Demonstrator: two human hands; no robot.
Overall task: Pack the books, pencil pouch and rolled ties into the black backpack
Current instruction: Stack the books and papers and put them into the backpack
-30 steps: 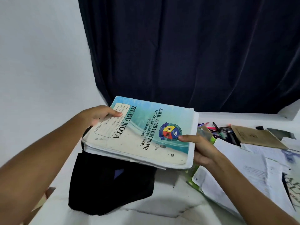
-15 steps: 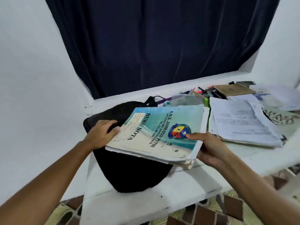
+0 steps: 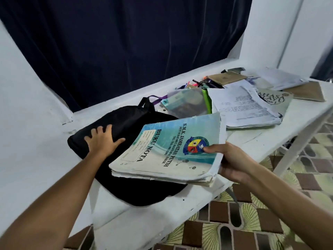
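Head view looks down on a white worktop [image 3: 189, 201] set against a dark curtain [image 3: 126, 42]. On it lies a black backpack [image 3: 126, 123], flat, with its carry loop toward the curtain. The left hand [image 3: 102, 141] rests palm down on the backpack's top, its fingers [image 3: 108, 129] spread wide and straight, holding nothing. The right hand [image 3: 232, 163] grips a stack of books [image 3: 167, 152] by its right edge, thumb on the cover and the other fingers underneath; the stack hangs tilted over the backpack's right side, and the top cover reads "BUKU NOTA". Just behind the stack sits a clear pouch [image 3: 187, 103] with a green edge, and behind that a scatter of pens [image 3: 203, 83]. To the right lie loose papers [image 3: 241, 105] and a brown notebook [image 3: 225, 77]. Patterned floor tiles [image 3: 252, 222] show below the worktop.
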